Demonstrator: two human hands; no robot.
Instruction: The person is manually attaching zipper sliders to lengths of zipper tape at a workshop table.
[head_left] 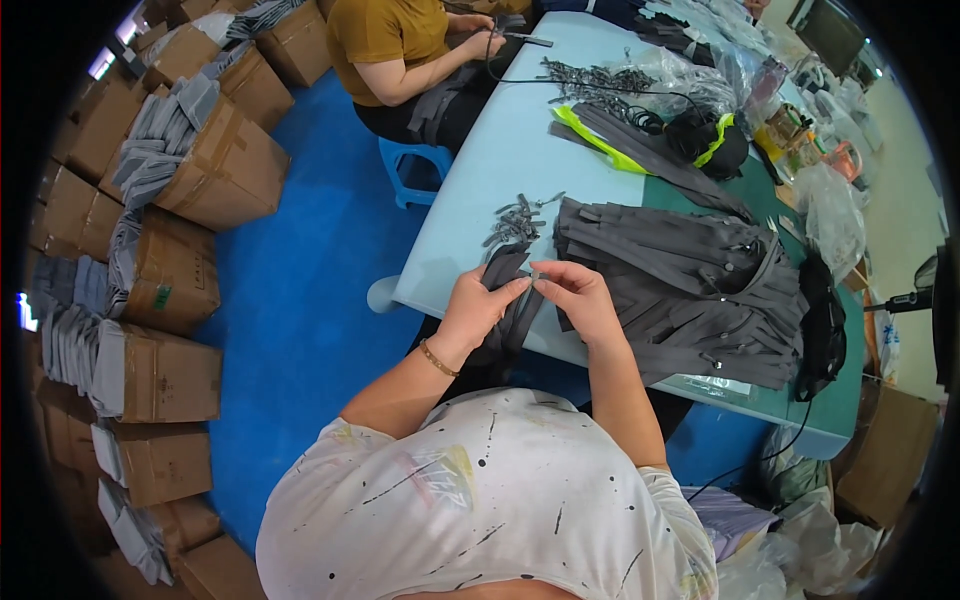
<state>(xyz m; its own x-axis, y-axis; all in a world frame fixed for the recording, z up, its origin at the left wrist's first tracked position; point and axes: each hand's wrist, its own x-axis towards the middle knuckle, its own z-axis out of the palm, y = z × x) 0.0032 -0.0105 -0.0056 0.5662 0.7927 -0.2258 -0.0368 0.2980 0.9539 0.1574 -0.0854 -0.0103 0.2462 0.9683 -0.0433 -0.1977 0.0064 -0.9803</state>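
My left hand (478, 305) grips a dark grey fabric strap (512, 318) that hangs over the edge of the pale blue table (480, 190). My right hand (580, 300) pinches the strap's top end together with a small grey part, fingertips meeting those of the left hand. Just beyond my hands lies a small heap of grey clips (515, 222). To the right of my hands sits a big pile of dark grey straps (690, 280).
A person in a mustard shirt (395, 45) sits at the table's far end on a blue stool (415, 165). Cardboard boxes (215, 165) stuffed with grey fabric line the blue floor on the left. Black cables, a yellow-green item (590, 135) and plastic bags (830, 210) crowd the table's far side.
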